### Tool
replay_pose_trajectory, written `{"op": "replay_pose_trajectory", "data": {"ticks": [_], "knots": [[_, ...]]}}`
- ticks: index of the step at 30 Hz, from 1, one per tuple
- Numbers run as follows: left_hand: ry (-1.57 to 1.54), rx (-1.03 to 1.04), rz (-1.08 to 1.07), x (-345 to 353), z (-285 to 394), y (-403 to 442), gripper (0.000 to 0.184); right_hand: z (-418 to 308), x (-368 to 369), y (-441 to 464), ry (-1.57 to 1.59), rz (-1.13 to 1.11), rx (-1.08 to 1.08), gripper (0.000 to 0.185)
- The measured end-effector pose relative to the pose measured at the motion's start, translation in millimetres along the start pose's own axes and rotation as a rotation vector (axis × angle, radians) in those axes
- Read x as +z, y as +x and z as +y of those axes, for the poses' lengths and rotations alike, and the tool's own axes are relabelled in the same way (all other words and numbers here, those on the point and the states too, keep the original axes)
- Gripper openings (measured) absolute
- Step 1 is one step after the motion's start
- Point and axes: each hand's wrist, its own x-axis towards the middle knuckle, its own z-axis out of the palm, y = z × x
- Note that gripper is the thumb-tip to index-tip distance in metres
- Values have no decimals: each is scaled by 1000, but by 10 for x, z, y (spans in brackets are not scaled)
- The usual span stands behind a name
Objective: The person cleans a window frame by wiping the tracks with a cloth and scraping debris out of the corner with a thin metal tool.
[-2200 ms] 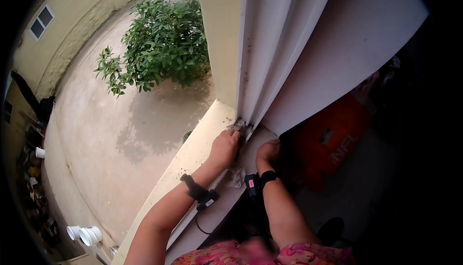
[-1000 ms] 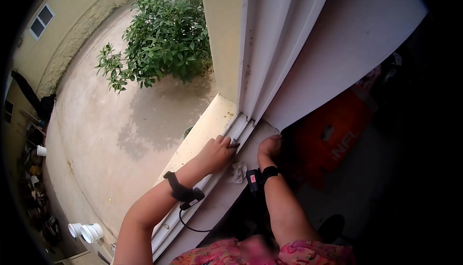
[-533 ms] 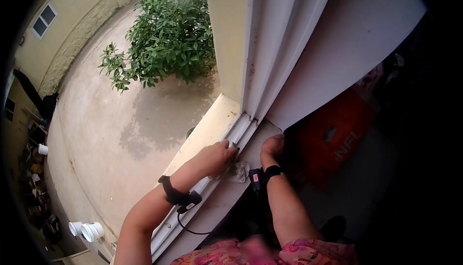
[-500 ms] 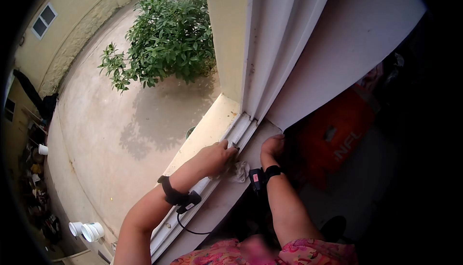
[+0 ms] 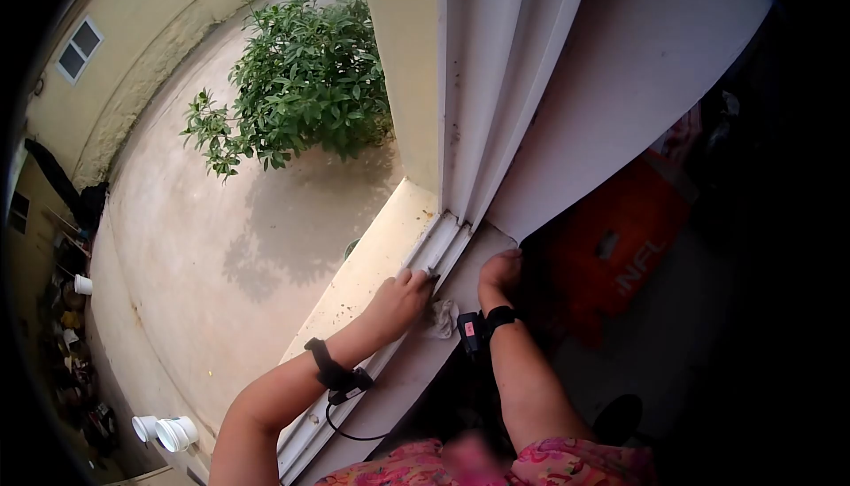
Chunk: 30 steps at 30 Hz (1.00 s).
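My left hand (image 5: 403, 302) is on the white window track (image 5: 438, 243), its fingers closed around a small dark-and-whitish thing, probably a cloth, mostly hidden by the fingers. Just below it, a crumpled whitish cloth (image 5: 442, 319) lies on the inner sill (image 5: 412, 371). My right hand (image 5: 501, 268) rests curled at the inner edge of the sill, near the lower corner of the pale wall panel (image 5: 620, 88); whether its fingers hold anything is hidden. Both wrists wear black straps with small devices.
The white window frame (image 5: 496, 88) rises above the track. Outside stand a leafy green bush (image 5: 310, 79) and two white buckets (image 5: 177, 434) on a concrete yard. An orange bag (image 5: 611, 256) with white letters is in the dark area at the right.
My left hand has moved from the frame's corner down along the track, and the debris-like clump in that corner is gone. My right hand has stayed at the sill's inner edge.
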Motion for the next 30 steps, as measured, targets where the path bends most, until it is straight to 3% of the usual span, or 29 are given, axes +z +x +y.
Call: {"op": "replay_pose_trajectory", "data": {"ticks": [6,8,18,23,26,30], "knots": [[-136,80,127,48,-51,-13,18,-22,-12,-2,5,-35,38,50],[-238,-59,50,72,13,-36,14,-20,-6,1,1,-37,36,50],[-50,-46,37,201,92,-152,11,43,72,22,62,14,-14,47],[133,153,23,-24,93,-124,9,-29,-2,-23,57,0,19,49],[113,181,-88,6,-15,-83,12,-32,-26,-31,47,23,7,49],[1,239,-26,97,-159,-93,9,-43,-21,-19,40,-16,34,50]]}}
